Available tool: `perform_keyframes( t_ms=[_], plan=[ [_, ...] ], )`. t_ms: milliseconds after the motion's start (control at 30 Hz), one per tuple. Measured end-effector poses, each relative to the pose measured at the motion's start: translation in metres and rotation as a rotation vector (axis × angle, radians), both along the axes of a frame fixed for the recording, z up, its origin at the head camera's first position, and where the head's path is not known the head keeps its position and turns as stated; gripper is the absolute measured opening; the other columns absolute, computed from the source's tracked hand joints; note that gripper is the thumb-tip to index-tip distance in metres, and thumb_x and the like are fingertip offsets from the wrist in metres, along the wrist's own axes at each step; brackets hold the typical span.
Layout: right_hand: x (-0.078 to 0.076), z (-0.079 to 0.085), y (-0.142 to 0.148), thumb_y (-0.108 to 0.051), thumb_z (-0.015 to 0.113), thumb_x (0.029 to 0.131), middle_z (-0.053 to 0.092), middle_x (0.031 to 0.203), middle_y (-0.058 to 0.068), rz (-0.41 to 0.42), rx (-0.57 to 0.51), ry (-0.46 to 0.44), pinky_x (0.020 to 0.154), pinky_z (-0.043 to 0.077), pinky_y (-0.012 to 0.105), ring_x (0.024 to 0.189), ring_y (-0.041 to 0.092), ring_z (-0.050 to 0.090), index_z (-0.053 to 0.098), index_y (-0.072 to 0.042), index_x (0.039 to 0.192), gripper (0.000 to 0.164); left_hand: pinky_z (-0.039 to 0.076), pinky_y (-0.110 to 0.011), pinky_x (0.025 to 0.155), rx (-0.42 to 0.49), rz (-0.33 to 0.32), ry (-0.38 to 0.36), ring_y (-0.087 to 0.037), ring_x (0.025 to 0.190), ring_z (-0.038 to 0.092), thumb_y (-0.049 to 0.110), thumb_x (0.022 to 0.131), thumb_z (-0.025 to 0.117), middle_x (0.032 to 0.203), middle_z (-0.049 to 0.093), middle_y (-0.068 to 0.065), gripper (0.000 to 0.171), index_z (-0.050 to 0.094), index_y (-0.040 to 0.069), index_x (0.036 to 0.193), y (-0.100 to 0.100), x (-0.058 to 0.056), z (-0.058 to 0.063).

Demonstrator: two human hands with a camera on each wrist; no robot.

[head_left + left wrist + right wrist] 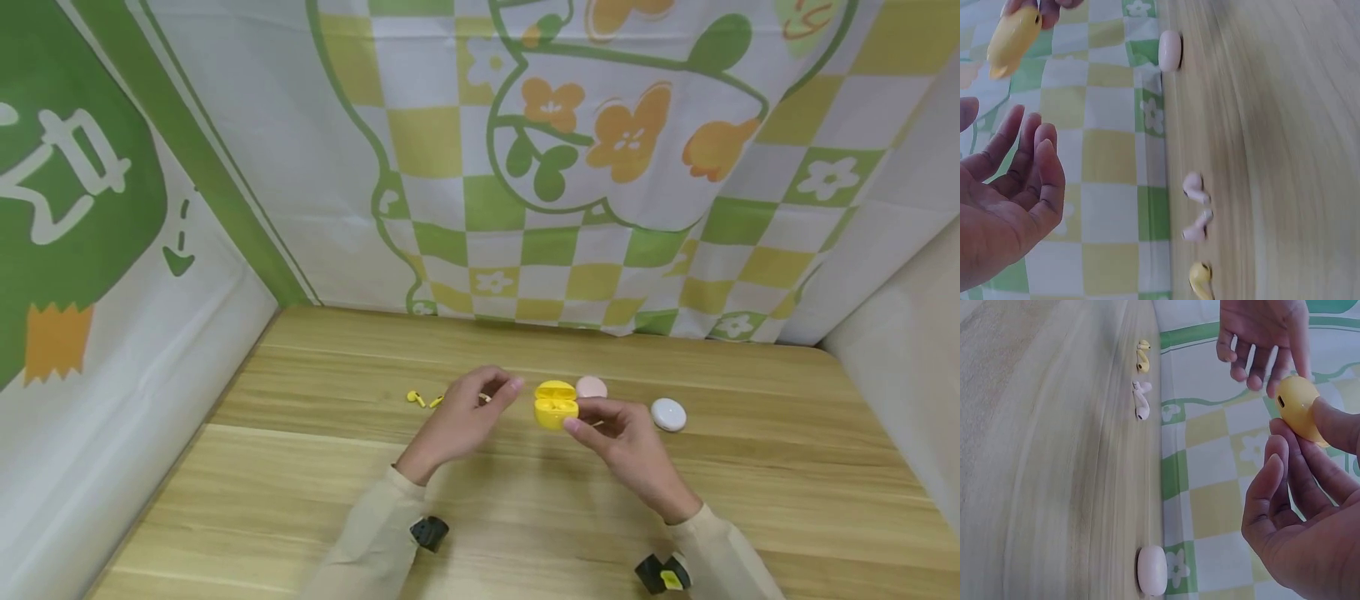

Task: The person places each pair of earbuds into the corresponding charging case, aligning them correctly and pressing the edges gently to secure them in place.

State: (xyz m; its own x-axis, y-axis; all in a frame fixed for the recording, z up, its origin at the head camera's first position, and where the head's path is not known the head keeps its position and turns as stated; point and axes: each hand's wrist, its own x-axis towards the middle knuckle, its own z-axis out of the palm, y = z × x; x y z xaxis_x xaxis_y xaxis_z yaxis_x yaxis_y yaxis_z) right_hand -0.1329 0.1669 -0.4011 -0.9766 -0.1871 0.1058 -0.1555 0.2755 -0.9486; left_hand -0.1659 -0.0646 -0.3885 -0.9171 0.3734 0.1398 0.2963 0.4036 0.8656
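My right hand (630,446) pinches a yellow earbud charging case (556,415) between thumb and fingers, above the table. Its lid stands raised, and the hollow inside faces me in the head view. A small dark port shows on the case's outside in the right wrist view. Just left of the case, my left hand (468,417) hovers with loosely bent fingers and holds nothing. Behind that hand lie two yellow earbuds (415,397) on the table, one partly covered by it. Two pale pink earbuds (1195,232) lie beside them, mostly hidden by the left hand in the head view.
A closed pink round case (591,387) sits on the table (300,467) behind the yellow one. Farther right is a white round case (668,414). A checkered, flowered cloth (495,250) hangs along the table's back edge. Pale printed sheets flank both sides.
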Motion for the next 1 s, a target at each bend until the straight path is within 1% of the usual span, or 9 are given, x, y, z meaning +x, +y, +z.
perform_keyframes(
  t_ms=[133,233,300,467,600,700,833,1000],
  plan=[
    [0.000,-0.001,0.003,-0.027,0.071,0.083,0.066,0.094,0.007,-0.021,0.010,-0.007,0.072,0.054,0.029,0.082,0.021,0.063,0.069,-0.010,0.106,0.028,0.048,-0.033,0.078,0.041,0.029,0.007,-0.011,0.089,0.057,0.040,0.096,0.051,0.099,0.063,0.001,0.033,0.061,0.014,0.113,-0.014,-0.001,-0.003],
    [0.000,0.000,0.005,-0.026,0.071,0.084,0.066,0.094,0.008,-0.028,0.009,-0.007,0.071,0.053,0.028,0.082,0.021,0.063,0.069,-0.008,0.105,0.028,0.049,-0.034,0.077,0.064,0.075,0.018,-0.014,0.088,0.057,0.034,0.094,0.056,0.096,0.062,0.000,0.028,0.061,0.014,0.112,-0.025,-0.003,-0.005],
    [0.000,0.000,0.006,-0.025,0.070,0.084,0.066,0.094,0.009,-0.027,0.010,-0.003,0.071,0.053,0.028,0.082,0.021,0.063,0.069,-0.007,0.105,0.028,0.049,-0.034,0.076,0.068,0.113,0.034,-0.015,0.088,0.057,0.032,0.092,0.060,0.094,0.061,0.000,0.028,0.061,0.012,0.112,-0.032,-0.005,-0.007],
    [0.001,0.003,0.007,-0.025,0.070,0.084,0.066,0.095,0.010,-0.029,0.003,-0.014,0.072,0.053,0.027,0.082,0.022,0.063,0.068,-0.006,0.106,0.029,0.049,-0.033,0.075,0.046,0.194,0.058,-0.017,0.088,0.056,0.033,0.090,0.064,0.094,0.060,-0.003,0.031,0.060,0.011,0.111,-0.053,-0.011,-0.015],
    [0.001,0.004,0.006,-0.024,0.070,0.085,0.066,0.096,0.010,-0.026,-0.004,-0.018,0.072,0.053,0.027,0.082,0.021,0.063,0.068,-0.006,0.107,0.029,0.048,-0.033,0.075,-0.001,0.249,0.065,-0.017,0.088,0.054,0.034,0.088,0.065,0.096,0.058,-0.004,0.034,0.059,0.011,0.113,-0.070,-0.015,-0.023],
    [0.001,0.003,0.007,-0.023,0.070,0.085,0.066,0.095,0.010,-0.024,-0.005,-0.012,0.071,0.053,0.027,0.081,0.020,0.063,0.068,-0.006,0.106,0.028,0.047,-0.035,0.076,-0.027,0.273,0.066,-0.020,0.088,0.055,0.030,0.087,0.067,0.096,0.059,-0.006,0.034,0.059,0.009,0.113,-0.082,-0.019,-0.029],
    [0.001,0.002,0.007,-0.023,0.070,0.085,0.066,0.094,0.010,-0.019,-0.007,-0.006,0.071,0.053,0.027,0.081,0.020,0.063,0.068,-0.005,0.106,0.028,0.048,-0.036,0.080,-0.045,0.278,0.030,-0.023,0.090,0.056,0.027,0.085,0.070,0.100,0.059,-0.010,0.036,0.059,0.007,0.114,-0.094,-0.026,-0.038],
    [0.000,0.000,0.006,-0.024,0.071,0.084,0.066,0.093,0.009,-0.015,-0.004,-0.011,0.071,0.053,0.027,0.080,0.023,0.063,0.069,-0.006,0.105,0.027,0.047,-0.040,0.084,-0.029,0.294,-0.052,-0.028,0.096,0.056,0.024,0.083,0.073,0.106,0.058,-0.016,0.041,0.059,0.004,0.116,-0.102,-0.031,-0.048]
  ],
)
